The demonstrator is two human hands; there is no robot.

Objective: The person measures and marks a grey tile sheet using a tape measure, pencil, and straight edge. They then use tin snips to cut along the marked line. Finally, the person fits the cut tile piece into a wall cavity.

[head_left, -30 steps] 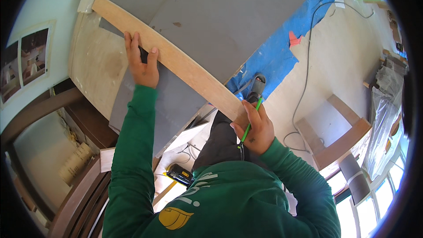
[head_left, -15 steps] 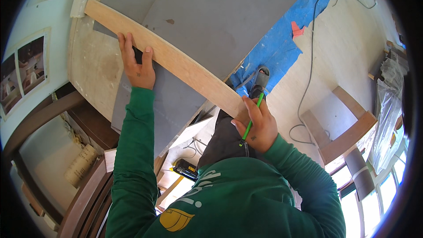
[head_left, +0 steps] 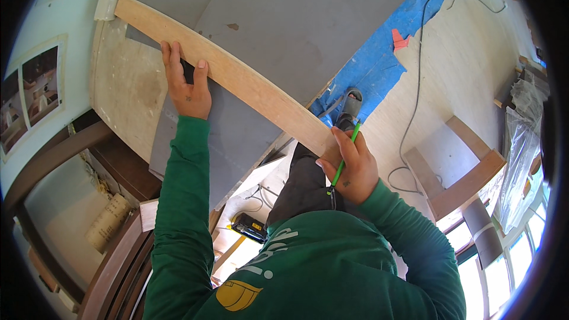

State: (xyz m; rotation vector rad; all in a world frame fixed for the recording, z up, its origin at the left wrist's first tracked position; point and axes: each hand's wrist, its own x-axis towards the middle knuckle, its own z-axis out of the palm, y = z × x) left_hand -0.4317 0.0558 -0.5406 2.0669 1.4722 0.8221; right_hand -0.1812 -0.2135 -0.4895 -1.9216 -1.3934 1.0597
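A long, pale wooden board lies slantwise over grey sheeting, from the far left down to my waist. My left hand presses against its near edge, thumb and fingers spread, tips resting on the wood. At the near end my right hand grips the board, thumb and forefinger closed about it. A green pencil is also held in that hand, pointing up and away across the fingers. The fingers under the board's end are hidden.
Blue sheeting runs along the right edge of the grey surface, and my sandalled foot is on it. A grey cable snakes over the floor. Right stands a wooden frame; left are curved brown wooden pieces. A black-and-yellow tool lies below.
The board and both hands have shifted very slightly, the right hand a little down and to the right. Both hands keep their contact with the board, and the pencil stays in the right hand.
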